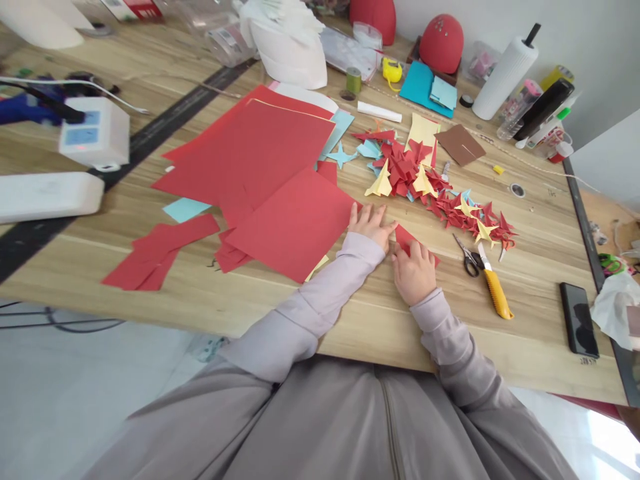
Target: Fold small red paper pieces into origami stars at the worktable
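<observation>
My left hand (pixel 371 225) lies flat on the table, its fingertips by the corner of a large red paper sheet (pixel 293 223). My right hand (pixel 414 270) curls over a small red paper piece (pixel 406 241), just beside the left thumb, and part of that piece is hidden under the fingers. Beyond the hands lies a heap of folded red, yellow and pale blue paper shapes (pixel 413 170). To the right, a pair of black scissors (pixel 469 257) rests next to a yellow utility knife (pixel 495 287).
More red sheets (pixel 250 147) and strips (pixel 160 253) cover the wooden table (pixel 530 320) to the left. A black phone (pixel 579 319) lies near the right edge. A white power strip (pixel 95 133), blue glue gun (pixel 35 110), and red domes (pixel 440 43) stand farther off.
</observation>
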The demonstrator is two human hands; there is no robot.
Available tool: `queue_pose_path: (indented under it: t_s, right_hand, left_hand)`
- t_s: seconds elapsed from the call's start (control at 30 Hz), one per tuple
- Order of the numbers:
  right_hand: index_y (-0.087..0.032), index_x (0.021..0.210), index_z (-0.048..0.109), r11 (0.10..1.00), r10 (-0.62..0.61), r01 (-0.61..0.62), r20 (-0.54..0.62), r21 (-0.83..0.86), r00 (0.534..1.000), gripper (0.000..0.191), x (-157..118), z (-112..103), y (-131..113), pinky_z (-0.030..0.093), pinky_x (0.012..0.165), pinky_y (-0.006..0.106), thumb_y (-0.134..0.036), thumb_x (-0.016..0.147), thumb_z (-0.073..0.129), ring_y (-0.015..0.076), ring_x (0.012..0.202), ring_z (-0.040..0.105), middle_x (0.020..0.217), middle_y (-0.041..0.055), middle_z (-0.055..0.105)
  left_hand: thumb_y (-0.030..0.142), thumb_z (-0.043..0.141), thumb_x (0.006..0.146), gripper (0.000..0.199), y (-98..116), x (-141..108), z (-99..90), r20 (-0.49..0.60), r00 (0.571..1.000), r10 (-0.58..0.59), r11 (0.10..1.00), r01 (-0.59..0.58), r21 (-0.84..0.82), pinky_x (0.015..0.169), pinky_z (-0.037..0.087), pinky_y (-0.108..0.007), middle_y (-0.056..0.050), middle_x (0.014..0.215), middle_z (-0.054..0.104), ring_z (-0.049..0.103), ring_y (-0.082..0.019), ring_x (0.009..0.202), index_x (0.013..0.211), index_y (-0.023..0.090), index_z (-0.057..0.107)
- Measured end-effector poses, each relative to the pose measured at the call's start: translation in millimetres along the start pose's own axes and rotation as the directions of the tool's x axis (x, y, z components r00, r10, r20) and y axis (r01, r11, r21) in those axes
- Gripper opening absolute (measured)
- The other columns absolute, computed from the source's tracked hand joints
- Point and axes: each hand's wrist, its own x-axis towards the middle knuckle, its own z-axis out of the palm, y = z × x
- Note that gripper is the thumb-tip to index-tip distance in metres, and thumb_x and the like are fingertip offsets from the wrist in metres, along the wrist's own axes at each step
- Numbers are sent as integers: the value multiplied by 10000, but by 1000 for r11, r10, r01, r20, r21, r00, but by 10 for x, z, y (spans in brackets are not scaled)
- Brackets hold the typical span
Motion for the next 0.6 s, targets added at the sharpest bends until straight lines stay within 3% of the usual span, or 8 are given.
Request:
queue_pose_path:
  t_s: [0.13,0.6]
  right_hand:
    - [-166,1144,580,999,-47,47,-20,20,999,341,-197,-10,-5,355,839,397,-301,891,395,259,992,454,1154,146,512]
    - [-119,990,630,990,-98,107,-93,94,991,254,-615,-59,-40,362,910,392,-228,882,427,237,1034,496,1129,146,579]
  left_hand:
    - [228,496,761,394,-4,-5,7,-5,1000,13,1000,-13,4,1063,145,-582,-48,1366,441,348,-327,1264,1128,310,615]
    - [227,508,752,412,12,-6,-9,28,1000,-3,1000,3,5,1072,111,-563,-66,1377,421,324,-328,1277,1145,310,604]
